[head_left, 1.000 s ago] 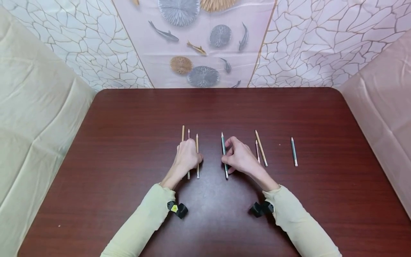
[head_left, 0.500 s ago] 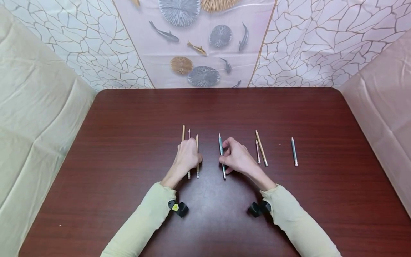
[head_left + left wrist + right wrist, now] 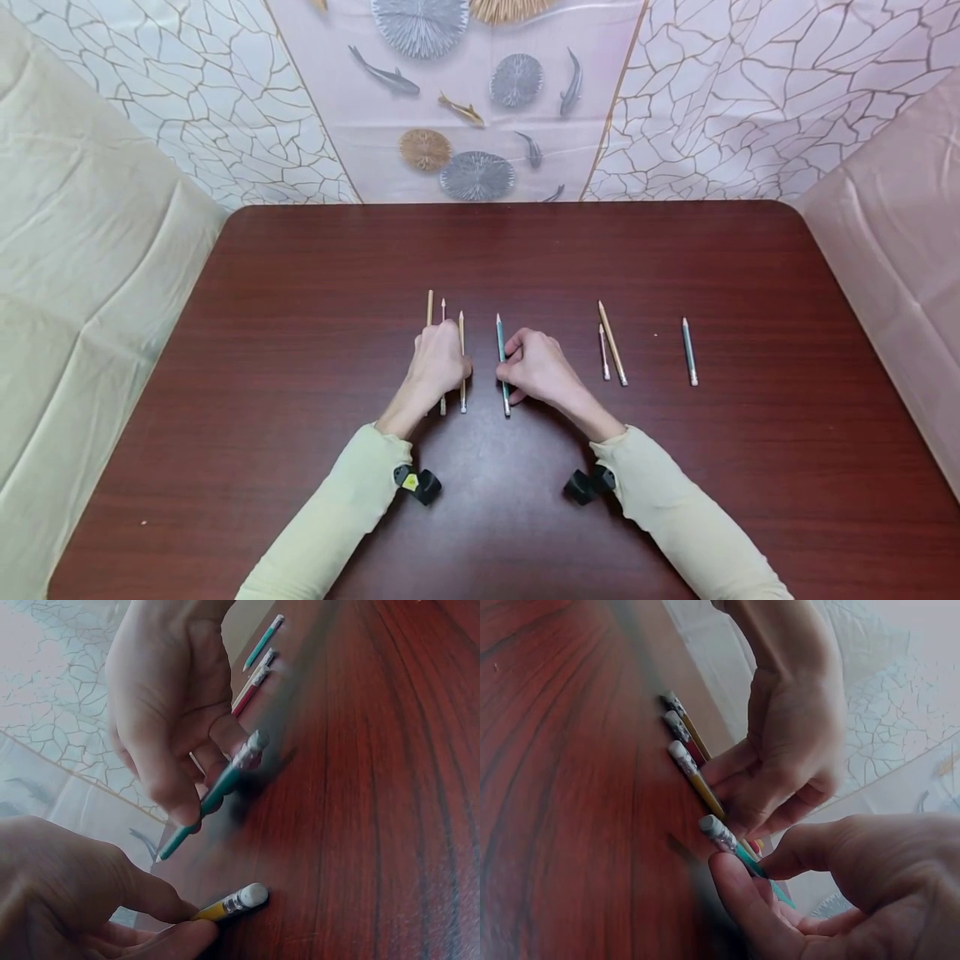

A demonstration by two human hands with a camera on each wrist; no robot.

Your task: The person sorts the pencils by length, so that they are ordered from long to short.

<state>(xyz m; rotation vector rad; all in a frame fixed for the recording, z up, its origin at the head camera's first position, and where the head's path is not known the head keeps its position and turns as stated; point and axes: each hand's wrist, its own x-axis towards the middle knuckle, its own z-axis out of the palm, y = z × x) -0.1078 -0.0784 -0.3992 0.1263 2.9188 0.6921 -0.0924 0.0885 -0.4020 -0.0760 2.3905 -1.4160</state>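
Observation:
In the head view, my right hand (image 3: 542,367) pinches a green pencil (image 3: 501,333) between thumb and fingers, its tip facing the far side. The right wrist view shows the pencil's eraser end (image 3: 718,829) raised off the table. Just to the left, my left hand (image 3: 437,358) has thumb and finger on a yellow pencil (image 3: 462,400), which lies at the table; its white eraser (image 3: 253,894) sticks out toward the left wrist camera. Beneath the left hand, partly hidden, lie a red pencil (image 3: 443,405) and another yellow pencil (image 3: 430,307), roughly parallel.
On the right of the brown table (image 3: 480,250), a longer yellow pencil (image 3: 613,346) and a short red pencil (image 3: 603,352) lie close together. Farther right lies a second green pencil (image 3: 689,352). Patterned cloth (image 3: 480,100) hangs behind the table's far edge.
My right hand has carried the green pencil leftward, closer to the yellow pencil at my left hand. The left hand has stayed nearly still.

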